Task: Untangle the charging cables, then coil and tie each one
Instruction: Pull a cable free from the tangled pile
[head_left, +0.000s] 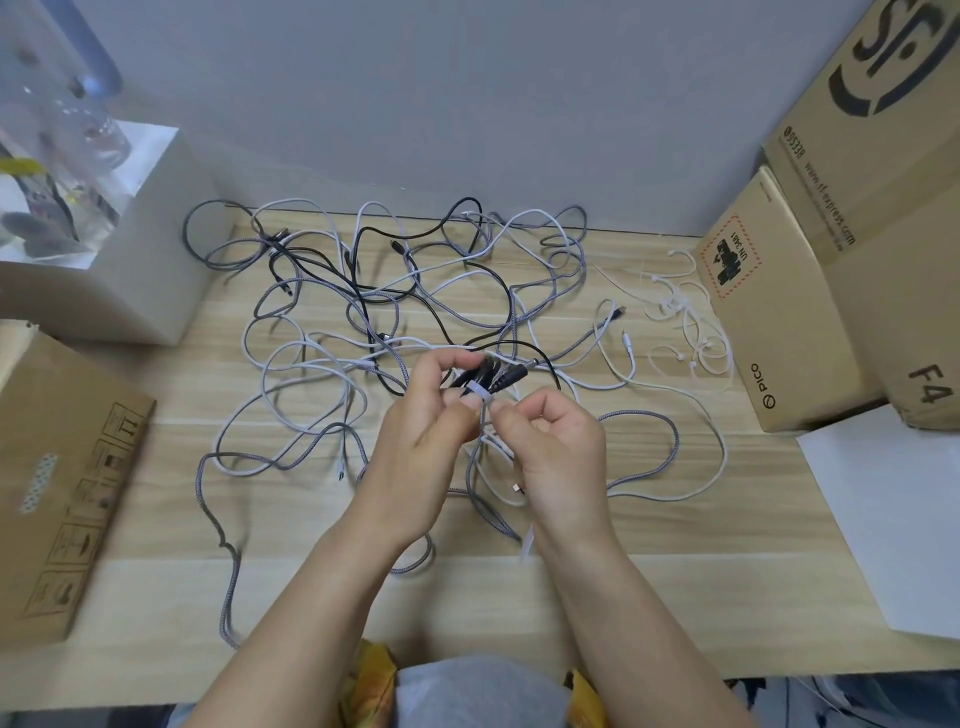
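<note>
Flat box (67, 478): lies at the table's left edge, its long side just beside the outermost grey loop.
White box (150, 249): stands at the back left, with a grey cable arc against its corner.
Table (675, 597): pale wood; its near strip and right front are bare, the freest room.
Cables (395, 312): grey braided, white and black leads lie tangled across the middle, from the wall edge down towards the near edge.
Left hand (421, 431): raised over the tangle's centre, fingers curled, thumb and forefinger pinched on a folded black bundle (483, 376).
Tie (480, 392): a white strip crossing the bundle between both hands; it looks like a zip tie, though blur leaves that uncertain.
Right hand (556, 447): just beside the left, nearly touching it, fingers folded in, thumb and forefinger nipping the tie's end; a white tail hangs below the wrist.
Spare ties (685, 312): a loose white heap to the right, near the cartons.
Cartons (810, 260): stacked at the right edge, closing that side.
Sheet (893, 519): white, at the right front corner.
</note>
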